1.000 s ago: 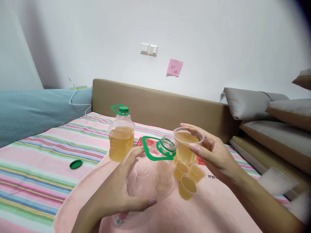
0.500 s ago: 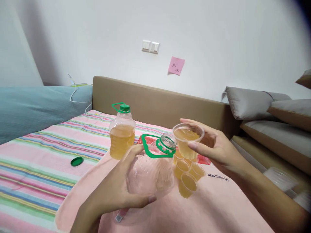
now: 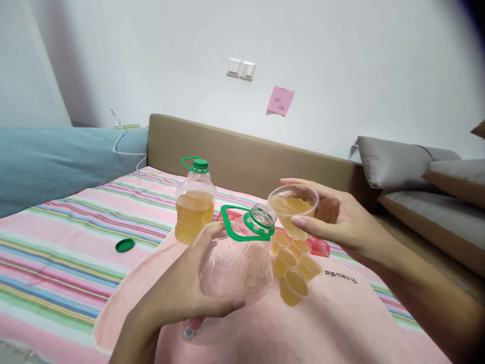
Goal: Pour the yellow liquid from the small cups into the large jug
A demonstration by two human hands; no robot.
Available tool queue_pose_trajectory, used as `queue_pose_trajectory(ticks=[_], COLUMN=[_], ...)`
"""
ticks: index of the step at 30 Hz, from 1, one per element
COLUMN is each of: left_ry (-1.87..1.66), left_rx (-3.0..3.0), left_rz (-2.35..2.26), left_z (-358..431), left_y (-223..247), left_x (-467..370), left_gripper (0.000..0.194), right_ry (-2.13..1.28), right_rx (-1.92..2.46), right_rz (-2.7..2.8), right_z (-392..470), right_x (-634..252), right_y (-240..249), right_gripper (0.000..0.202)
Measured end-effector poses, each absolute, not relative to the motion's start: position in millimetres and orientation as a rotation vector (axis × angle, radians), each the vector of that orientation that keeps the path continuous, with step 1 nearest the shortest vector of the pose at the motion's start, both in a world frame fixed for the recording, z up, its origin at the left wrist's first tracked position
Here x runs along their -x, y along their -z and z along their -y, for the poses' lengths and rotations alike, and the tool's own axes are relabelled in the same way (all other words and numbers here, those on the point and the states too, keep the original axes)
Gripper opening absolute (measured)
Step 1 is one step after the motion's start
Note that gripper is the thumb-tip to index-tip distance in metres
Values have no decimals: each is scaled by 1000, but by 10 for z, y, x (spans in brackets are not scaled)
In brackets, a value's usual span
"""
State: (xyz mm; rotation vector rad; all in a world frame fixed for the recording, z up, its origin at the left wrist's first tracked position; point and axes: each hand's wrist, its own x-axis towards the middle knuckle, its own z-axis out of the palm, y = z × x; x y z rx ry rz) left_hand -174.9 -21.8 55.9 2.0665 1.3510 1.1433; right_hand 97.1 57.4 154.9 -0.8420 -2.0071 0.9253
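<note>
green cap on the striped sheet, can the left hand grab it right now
Probably not: the left hand is taken up holding the clear bottle, though the green cap lies in the open.

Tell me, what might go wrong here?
The right hand grips a clear, round plastic cup of yellow liquid; squeezing or tilting might spill it. Dropped, it could knock over the filled clear plastic cups below. The left hand holds an uncapped clear plastic bottle beside it; a bump might cause splashing.
</note>
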Motion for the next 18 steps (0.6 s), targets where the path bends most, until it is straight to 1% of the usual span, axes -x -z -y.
queue_pose_trajectory(ticks=[5,15,18], left_ry=[-1102,-1132,-1131], left_rx=[-2032,-2054,-2051], left_rz=[-1413,-1351,-1361], left_z=[214,219,220], left_y=[-527,-527,-522], left_x=[1773,1781,1784], left_gripper=[110,106,101], right_ry=[-898,-830,-814], right_rx=[874,863,864], right_rz=[2029,2100,2114], right_z=[-541,-548,-554], right_x=[-934,-917,-913], right_y=[-1605,-1659,-1675], right_gripper=[65,62,60])
